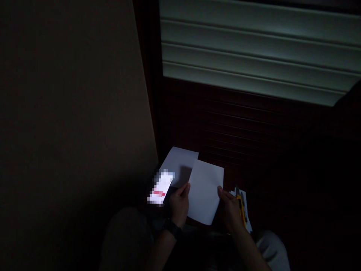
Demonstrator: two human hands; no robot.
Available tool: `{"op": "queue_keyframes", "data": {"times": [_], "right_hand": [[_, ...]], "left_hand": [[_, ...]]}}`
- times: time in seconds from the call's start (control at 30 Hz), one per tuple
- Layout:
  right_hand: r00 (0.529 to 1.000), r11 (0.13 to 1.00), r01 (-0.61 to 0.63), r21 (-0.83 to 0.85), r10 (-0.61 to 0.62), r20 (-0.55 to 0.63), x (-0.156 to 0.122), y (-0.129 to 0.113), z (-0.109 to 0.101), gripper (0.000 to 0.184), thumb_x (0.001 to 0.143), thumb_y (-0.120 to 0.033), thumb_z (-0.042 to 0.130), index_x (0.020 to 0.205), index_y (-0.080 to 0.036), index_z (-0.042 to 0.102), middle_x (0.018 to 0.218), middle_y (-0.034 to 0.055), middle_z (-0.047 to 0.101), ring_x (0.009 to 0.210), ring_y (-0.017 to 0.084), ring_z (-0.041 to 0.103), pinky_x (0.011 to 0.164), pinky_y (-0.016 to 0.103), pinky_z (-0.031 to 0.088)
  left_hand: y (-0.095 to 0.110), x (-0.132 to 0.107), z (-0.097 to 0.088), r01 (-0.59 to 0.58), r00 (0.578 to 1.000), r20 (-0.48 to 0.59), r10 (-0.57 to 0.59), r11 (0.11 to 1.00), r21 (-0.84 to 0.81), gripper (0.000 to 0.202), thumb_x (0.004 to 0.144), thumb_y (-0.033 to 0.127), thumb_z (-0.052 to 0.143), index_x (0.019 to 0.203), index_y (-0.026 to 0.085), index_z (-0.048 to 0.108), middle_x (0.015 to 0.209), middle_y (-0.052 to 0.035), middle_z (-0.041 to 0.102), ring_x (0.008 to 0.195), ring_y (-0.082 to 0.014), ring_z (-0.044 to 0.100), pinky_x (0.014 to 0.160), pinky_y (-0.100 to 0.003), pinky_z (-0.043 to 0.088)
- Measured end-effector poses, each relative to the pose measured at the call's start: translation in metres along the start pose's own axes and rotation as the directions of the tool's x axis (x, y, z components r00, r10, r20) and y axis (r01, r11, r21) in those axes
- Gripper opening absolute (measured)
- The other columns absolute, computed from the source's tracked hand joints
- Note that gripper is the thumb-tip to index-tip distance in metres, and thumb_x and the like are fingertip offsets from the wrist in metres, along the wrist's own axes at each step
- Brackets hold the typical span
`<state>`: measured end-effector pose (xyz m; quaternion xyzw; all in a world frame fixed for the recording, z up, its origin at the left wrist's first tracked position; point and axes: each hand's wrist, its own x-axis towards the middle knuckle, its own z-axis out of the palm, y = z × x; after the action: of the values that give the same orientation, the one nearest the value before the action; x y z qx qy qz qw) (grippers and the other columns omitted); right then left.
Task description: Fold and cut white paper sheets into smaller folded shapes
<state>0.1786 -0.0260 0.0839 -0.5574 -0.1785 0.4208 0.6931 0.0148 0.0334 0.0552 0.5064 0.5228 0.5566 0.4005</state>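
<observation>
Between my two hands I hold a white sheet of paper (205, 190), tilted and slightly curved at its lower edge. My left hand (179, 201), with a dark band on the wrist, pinches its left edge. At the right edge, my right hand (229, 203) grips it between thumb and fingers. Behind it and to the left lies another white sheet (179, 162), with a shadow across it. A lit phone screen (160, 188), blurred out, glows left of my left hand. Just beyond my right hand is a yellow utility knife (241, 209) on some white papers (248, 222).
The room is very dark. A plain wall or panel (84, 94) rises on the left. Ahead stands a dark slatted wooden surface (231, 120) beneath pale horizontal slats (248, 49). My knees (272, 248) show at the bottom on both sides.
</observation>
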Motion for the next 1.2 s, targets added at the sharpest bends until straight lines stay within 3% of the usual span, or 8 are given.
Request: {"op": "queue_keyframes", "data": {"times": [0.47,0.63,0.97,1.2], "right_hand": [[0.986,0.988,-0.111,0.104,0.096,0.138,0.004,0.004,-0.006,0.031,0.063,-0.038,0.075,0.082,-0.014,0.069,0.083,0.0075,0.070,0.077,0.022,0.063,0.071,0.033,0.048],[0.978,0.984,-0.149,0.102,0.131,0.162,0.001,-0.001,-0.002,0.032,0.063,-0.040,0.075,0.082,-0.015,0.069,0.082,0.0072,0.070,0.074,0.022,0.064,0.069,0.033,0.049],[0.983,0.984,-0.133,0.118,0.117,0.138,0.007,0.001,-0.004,0.035,0.061,-0.037,0.076,0.087,-0.015,0.068,0.085,0.0080,0.070,0.075,0.024,0.063,0.069,0.035,0.049],[0.982,0.986,-0.106,0.128,0.084,0.166,0.006,0.000,-0.004,0.034,0.064,-0.036,0.074,0.089,-0.014,0.067,0.089,0.0087,0.070,0.078,0.023,0.063,0.070,0.035,0.049]], "left_hand": [[0.012,-0.002,-0.002,0.027,0.999,0.021,-0.027,1.000,-0.016,0.030,0.078,0.037,0.059,0.100,0.019,0.068,0.102,-0.0080,0.068,0.097,-0.0229,0.062,0.087,-0.037,0.048],[0.018,-0.004,-0.002,-0.030,0.998,0.059,0.031,0.999,-0.010,0.027,0.078,0.035,0.059,0.099,0.020,0.068,0.101,-0.0066,0.069,0.096,-0.0226,0.063,0.088,-0.036,0.048],[0.025,-0.006,-0.004,-0.113,0.989,0.101,0.110,0.993,0.019,0.025,0.081,0.033,0.056,0.100,0.021,0.068,0.102,-0.0058,0.068,0.096,-0.0211,0.062,0.087,-0.033,0.048],[0.024,-0.005,-0.006,-0.038,0.994,0.098,0.038,0.999,-0.003,0.027,0.078,0.036,0.058,0.098,0.021,0.069,0.100,-0.0059,0.069,0.095,-0.0224,0.063,0.086,-0.035,0.048]]}}
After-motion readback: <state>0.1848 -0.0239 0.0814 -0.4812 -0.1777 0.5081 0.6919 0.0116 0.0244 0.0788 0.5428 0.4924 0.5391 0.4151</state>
